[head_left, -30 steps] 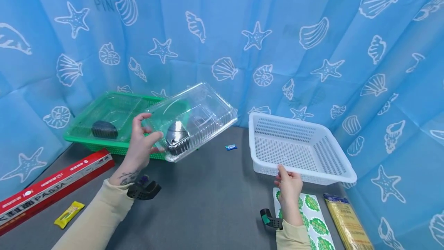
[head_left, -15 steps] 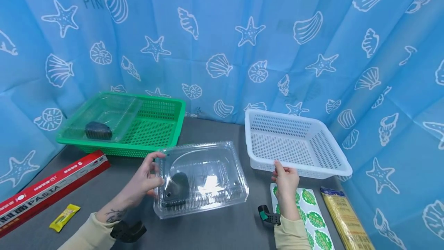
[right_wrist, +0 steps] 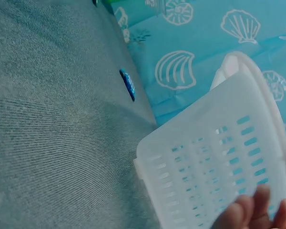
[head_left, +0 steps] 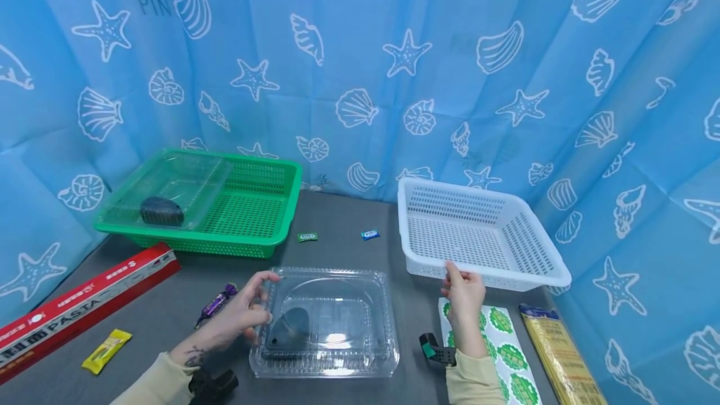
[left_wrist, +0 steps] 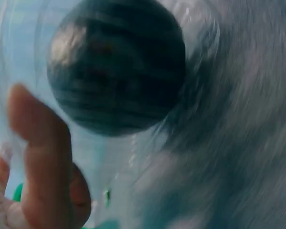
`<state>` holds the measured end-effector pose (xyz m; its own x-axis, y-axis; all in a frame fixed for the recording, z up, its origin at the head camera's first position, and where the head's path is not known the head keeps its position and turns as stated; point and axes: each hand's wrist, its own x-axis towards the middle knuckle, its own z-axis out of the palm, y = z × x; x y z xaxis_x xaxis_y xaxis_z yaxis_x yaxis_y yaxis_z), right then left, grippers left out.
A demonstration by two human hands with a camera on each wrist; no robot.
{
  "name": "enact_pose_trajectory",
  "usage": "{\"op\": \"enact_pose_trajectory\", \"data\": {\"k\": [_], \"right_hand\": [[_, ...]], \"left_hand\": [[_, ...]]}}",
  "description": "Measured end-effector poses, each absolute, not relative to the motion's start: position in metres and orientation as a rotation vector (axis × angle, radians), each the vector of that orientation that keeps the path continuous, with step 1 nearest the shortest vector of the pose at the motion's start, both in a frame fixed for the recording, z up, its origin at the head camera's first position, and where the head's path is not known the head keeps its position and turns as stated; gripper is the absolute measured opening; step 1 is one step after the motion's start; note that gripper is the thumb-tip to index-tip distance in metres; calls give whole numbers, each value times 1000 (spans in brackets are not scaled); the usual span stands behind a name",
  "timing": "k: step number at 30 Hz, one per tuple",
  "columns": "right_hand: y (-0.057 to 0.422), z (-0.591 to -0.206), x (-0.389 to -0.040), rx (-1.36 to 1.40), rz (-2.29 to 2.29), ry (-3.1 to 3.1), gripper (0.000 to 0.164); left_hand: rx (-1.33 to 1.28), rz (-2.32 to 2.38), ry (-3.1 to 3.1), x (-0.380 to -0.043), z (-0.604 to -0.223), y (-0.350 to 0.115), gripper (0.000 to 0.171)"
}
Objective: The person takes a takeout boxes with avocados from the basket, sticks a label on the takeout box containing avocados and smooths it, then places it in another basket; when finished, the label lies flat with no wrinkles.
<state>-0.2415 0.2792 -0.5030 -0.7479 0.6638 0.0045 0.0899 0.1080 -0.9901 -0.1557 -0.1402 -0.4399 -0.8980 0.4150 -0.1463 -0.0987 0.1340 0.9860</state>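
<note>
My left hand grips the left end of a clear plastic clamshell box low over the front middle of the table. A dark rounded object sits at the box's left side; it looms large and blurred in the left wrist view, beside my bent fingers. My right hand pinches the front rim of a white perforated basket, thumb on top. In the right wrist view the basket's slotted side shows, with curled fingers against it.
A green basket at back left bears another clear box with a dark object. Around lie a red pasta box, a yellow packet, purple candy, green and blue packets, a sticker sheet and a golden pack.
My left hand has brought the clear box from in front of the green basket down and toward me, turning it from tilted to level. The right hand stays on the white basket's rim.
</note>
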Motion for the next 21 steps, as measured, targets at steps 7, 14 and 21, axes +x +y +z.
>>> {"op": "enact_pose_trajectory", "data": {"k": [7,14,21], "right_hand": [[228,-435,-162,-389,1656,-2391,38],[187,-441,-101,81,1225,-2538,51],[174,-449,-91,88,1349,-2653,49]], "left_hand": [[302,1702,2151,-142,-434,-149,66],[220,1702,2350,-111,-435,-145,65],[164,1719,2291,-95,-444,-133,60]]}}
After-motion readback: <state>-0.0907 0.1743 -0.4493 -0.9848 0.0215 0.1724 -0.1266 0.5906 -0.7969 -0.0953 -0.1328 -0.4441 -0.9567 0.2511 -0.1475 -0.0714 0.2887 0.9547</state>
